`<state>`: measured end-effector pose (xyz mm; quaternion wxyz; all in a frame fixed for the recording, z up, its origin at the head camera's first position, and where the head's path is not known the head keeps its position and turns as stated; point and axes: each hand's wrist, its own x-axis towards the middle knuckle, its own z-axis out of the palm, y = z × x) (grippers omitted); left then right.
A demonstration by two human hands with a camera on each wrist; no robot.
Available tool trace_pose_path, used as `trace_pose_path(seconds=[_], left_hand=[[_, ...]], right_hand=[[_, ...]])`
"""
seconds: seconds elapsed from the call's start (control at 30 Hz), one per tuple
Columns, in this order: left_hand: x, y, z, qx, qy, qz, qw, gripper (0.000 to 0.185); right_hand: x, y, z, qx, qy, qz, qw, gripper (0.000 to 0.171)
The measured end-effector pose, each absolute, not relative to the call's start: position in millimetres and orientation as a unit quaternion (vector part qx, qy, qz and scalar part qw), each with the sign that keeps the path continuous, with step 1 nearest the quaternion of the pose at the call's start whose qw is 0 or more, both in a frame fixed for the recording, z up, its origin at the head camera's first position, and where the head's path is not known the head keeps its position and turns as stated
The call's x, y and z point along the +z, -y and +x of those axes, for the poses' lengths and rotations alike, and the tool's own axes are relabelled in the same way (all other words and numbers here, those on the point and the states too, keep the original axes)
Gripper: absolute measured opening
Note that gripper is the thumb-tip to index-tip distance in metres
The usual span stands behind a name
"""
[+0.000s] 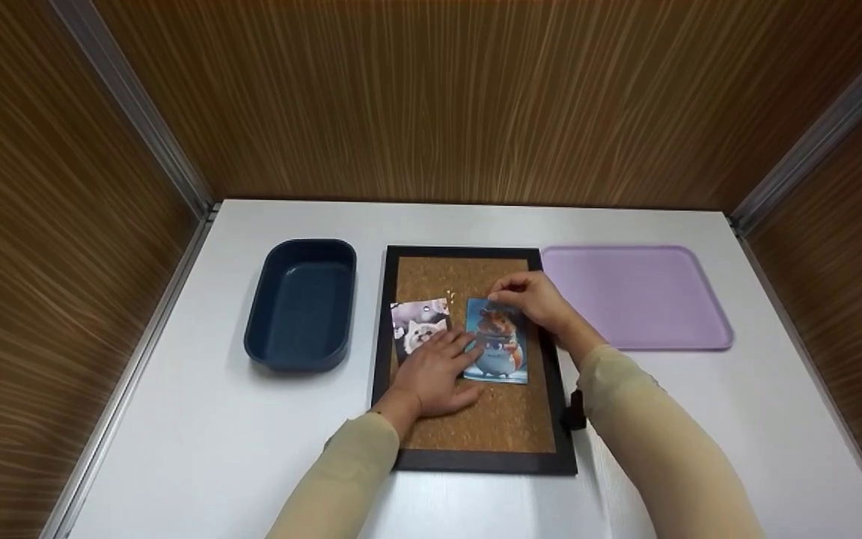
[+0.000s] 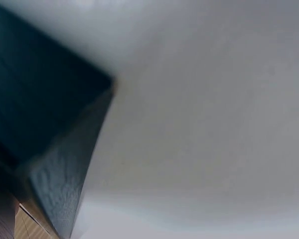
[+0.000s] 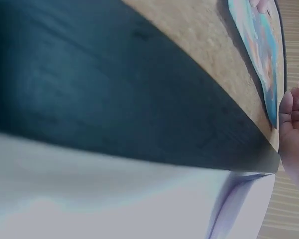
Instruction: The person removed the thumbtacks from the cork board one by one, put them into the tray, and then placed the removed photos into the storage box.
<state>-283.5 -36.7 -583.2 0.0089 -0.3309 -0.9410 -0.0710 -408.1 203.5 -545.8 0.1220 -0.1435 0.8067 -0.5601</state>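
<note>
Cork board [image 1: 502, 423] lies mid-bench, near front edge. Left hand [image 1: 435, 374] flat, fingers straight, pressing hamster card's [image 1: 502, 352] lower left corner, likely steadying it. Right hand [image 1: 532, 298] pinches card's top edge, apparently at pin. Cat card [image 1: 417, 323] beside it. Blue tub [image 1: 302, 303] toward left edge, purple tray [image 1: 637, 296] toward right.

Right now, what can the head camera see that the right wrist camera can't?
Only the head view shows the left hand pressing flat on the cork board, the cat picture, the dark blue tub, and the right hand's fingertips at the hamster picture's top edge.

Only the right wrist view shows the board's black frame close up.

Both show the cork board, the hamster picture, the right hand and the purple tray.
</note>
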Motion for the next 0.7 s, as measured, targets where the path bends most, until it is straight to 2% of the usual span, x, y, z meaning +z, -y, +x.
trace_pose_path(seconds=[0.7], left_hand=[[-584, 35, -285, -0.071, 0.942, -0.329, 0.007, 0.074]], right_hand=[[-515, -238, -404, -0.542, -0.822, -0.156, 0.084, 0.018]])
